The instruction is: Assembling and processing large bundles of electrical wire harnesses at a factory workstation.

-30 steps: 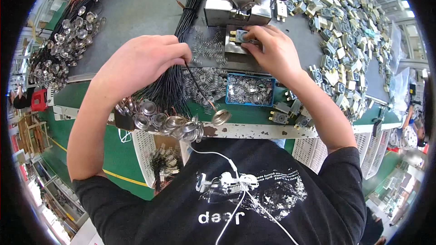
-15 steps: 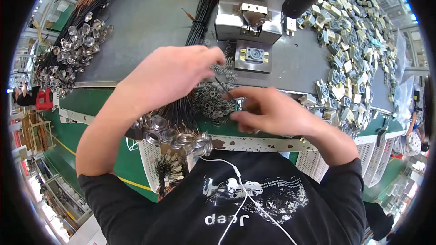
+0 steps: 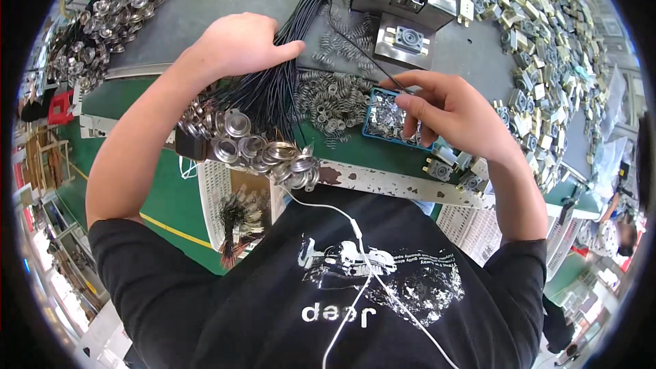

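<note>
Since the earlier frame, the left hand [image 3: 249, 44] has moved left, away from the right hand [image 3: 441, 106]. In the head view, the hands are apart. The right hand pinches a thin dark wire [image 3: 372, 62] over the blue tray [image 3: 386, 138]; the wire slants up and left, past the loose springs [image 3: 331, 99]. The left hand is by the black wire bundle [image 3: 273, 96]; I can't tell if it grips any.

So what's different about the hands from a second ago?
The right hand came off the grey block, toward the body, and now pinches a black wire over the blue tray. The left hand let go of a wire and is now farther left, at the wire bundle. The grey block stayed on its metal holder.
</note>
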### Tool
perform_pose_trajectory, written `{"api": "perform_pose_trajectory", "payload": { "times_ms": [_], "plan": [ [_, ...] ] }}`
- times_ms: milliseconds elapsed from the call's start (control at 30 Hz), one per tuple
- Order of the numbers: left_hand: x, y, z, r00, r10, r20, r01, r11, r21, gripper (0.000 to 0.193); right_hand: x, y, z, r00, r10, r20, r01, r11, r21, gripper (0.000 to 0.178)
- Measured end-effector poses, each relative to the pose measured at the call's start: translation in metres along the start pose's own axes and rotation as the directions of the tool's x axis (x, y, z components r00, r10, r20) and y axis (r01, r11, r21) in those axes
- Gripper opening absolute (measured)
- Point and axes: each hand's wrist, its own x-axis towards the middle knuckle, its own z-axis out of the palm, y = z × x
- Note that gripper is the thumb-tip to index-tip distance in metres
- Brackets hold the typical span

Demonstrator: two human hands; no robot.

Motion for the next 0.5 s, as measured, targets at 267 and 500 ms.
{"api": "perform_pose_trajectory", "payload": {
  "times_ms": [267, 500],
  "plan": [
    [0.001, 0.013, -0.005, 0.996, -0.083, 0.018, 0.084, 0.996, -0.035, 0.071, -0.003, 0.006, -0.003, 0.989, -0.101, -0.105, 0.094, 0.993, -0.067, 0.032],
    [-0.005, -0.001, -0.032, 0.975, 0.201, -0.091, -0.208, 0.975, -0.08, 0.045, -0.01, 0.01, -0.002, 0.743, -0.571, -0.349, 0.167, 0.664, -0.729, 0.022]
  ]
}}
